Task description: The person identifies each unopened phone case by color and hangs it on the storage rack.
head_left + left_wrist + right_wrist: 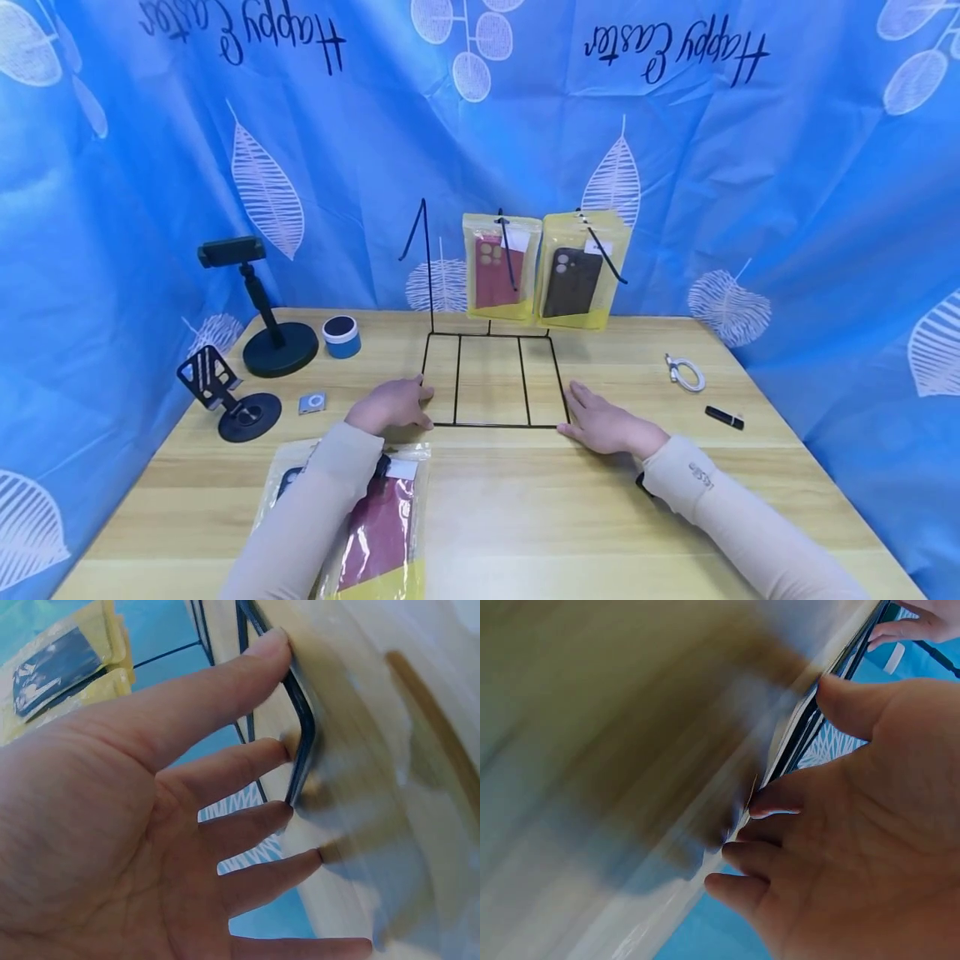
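A black wire display rack (457, 380) stands on the table with its base lying flat. At the base's front left corner is my left hand (392, 403), its fingers extended and the thumb against the rod. The left wrist view shows the bent rod corner (304, 720) beside the thumb and fingertips. My right hand (603, 419) rests at the front right corner, fingers stretched along the side rod. From the rack's hooks hang a packet with a red phone case (497, 279) and packets with a black phone case (572, 287) in front. The left upright's hook is bare.
Packaged phone cases (378, 533) lie under my left forearm. To the left stand a black phone stand (281, 346), a smaller folding stand (250, 415), a blue round speaker (342, 337) and a small silver player (312, 403). A white cable (686, 375) and black stick (724, 417) lie right.
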`<state>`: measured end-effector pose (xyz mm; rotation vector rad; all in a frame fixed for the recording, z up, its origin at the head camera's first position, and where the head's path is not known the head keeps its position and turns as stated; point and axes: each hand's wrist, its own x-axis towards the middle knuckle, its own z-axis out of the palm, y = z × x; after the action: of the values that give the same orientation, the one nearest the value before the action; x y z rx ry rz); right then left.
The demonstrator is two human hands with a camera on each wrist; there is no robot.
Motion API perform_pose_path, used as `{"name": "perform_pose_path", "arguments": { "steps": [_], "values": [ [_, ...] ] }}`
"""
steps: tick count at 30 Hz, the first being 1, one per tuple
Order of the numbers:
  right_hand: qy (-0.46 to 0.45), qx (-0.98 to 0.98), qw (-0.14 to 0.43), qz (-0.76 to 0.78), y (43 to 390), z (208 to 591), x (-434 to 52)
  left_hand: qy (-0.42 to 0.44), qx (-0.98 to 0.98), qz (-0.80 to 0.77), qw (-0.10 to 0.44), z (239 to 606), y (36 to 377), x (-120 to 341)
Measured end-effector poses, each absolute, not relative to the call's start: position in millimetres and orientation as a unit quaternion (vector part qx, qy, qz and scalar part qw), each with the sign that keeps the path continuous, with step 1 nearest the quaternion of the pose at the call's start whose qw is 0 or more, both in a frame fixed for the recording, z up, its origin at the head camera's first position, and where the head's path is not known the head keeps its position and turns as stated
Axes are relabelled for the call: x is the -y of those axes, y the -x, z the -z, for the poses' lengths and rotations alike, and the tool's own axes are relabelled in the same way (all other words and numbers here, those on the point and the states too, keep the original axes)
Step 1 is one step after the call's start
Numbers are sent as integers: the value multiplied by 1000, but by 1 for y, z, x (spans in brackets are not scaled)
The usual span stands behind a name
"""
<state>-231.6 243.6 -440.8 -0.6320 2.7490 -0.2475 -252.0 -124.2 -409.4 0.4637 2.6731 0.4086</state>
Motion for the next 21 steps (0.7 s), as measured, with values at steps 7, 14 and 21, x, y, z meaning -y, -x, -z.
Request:
{"name": "perform_pose_path", "arguments": {
  "steps": [7,14,21],
  "values": [
    [222,-962,145,72,238,436,-237,-173,-956,-127,199,404,254,122],
    [219,-961,154,65,237,437,-226,-170,-954,-159,190,407,245,150],
    [211,-963,151,71,233,437,-227,-105,-962,-176,179,392,192,199]
  ]
}}
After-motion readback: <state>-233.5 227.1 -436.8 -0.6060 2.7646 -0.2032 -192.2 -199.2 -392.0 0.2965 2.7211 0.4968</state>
